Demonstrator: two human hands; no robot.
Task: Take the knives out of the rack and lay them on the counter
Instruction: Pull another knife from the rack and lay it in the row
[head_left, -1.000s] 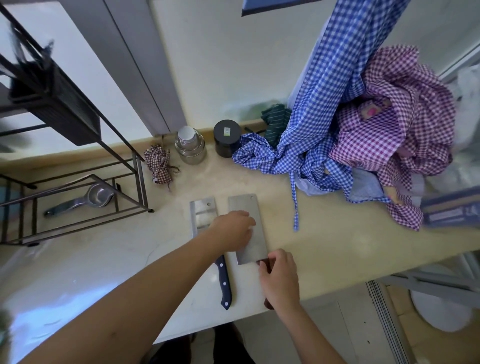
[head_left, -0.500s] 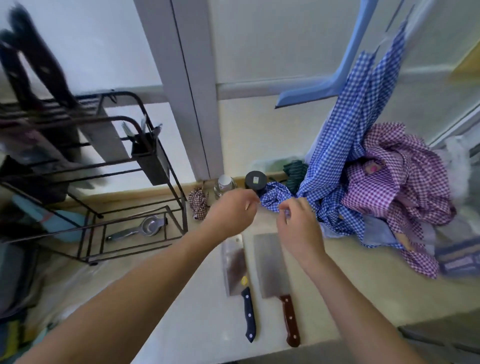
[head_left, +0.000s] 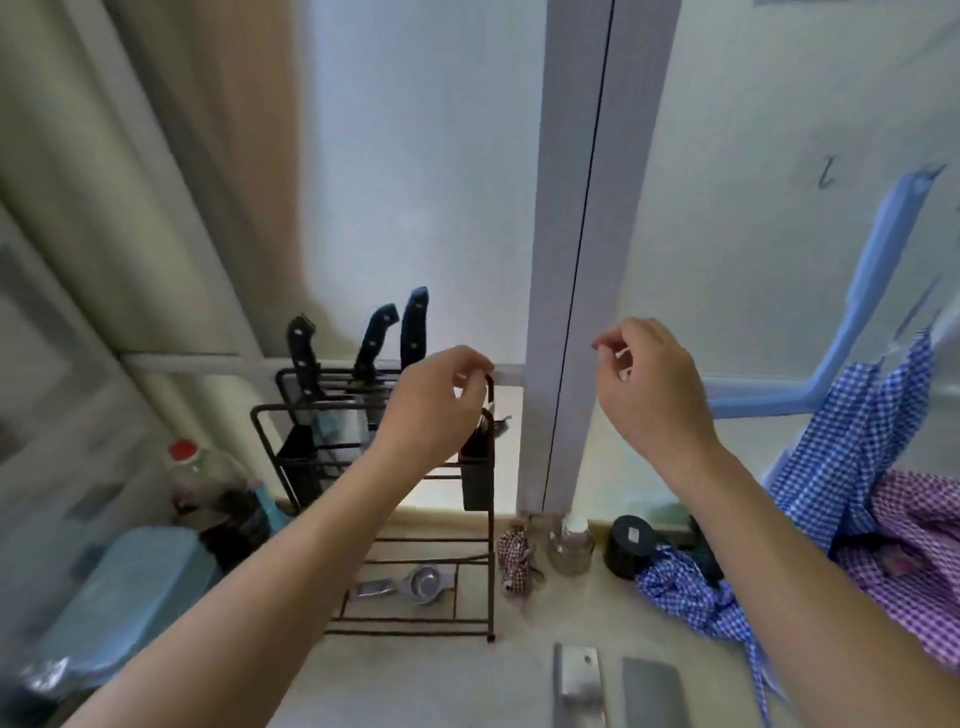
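Observation:
Three dark-handled knives (head_left: 374, 343) stand handle-up in the top of the black wire rack (head_left: 467, 631) at the left of the counter. My left hand (head_left: 434, 402) is raised in front of the rack's top right corner, just right of the knives. Its fingers are bent with a gap between them, and it holds nothing. My right hand (head_left: 649, 384) hovers further right, before the white window post, fingers loosely curled and empty. Two cleavers lie side by side on the counter at the bottom edge, one with a hole (head_left: 579, 680) and one plain (head_left: 654, 693).
A metal strainer (head_left: 415, 584) lies on the rack's bottom shelf. Beside the rack stand a small checked pouch (head_left: 514, 564), a glass jar (head_left: 571, 545) and a black jar (head_left: 628, 545). Checked cloths (head_left: 857, 467) hang and pile at the right. A bottle (head_left: 208, 483) stands left.
Both hands left the cleavers on the counter and rose toward the rack. My view tilted up, so the knives in the rack now show and the cleavers sit at the bottom edge.

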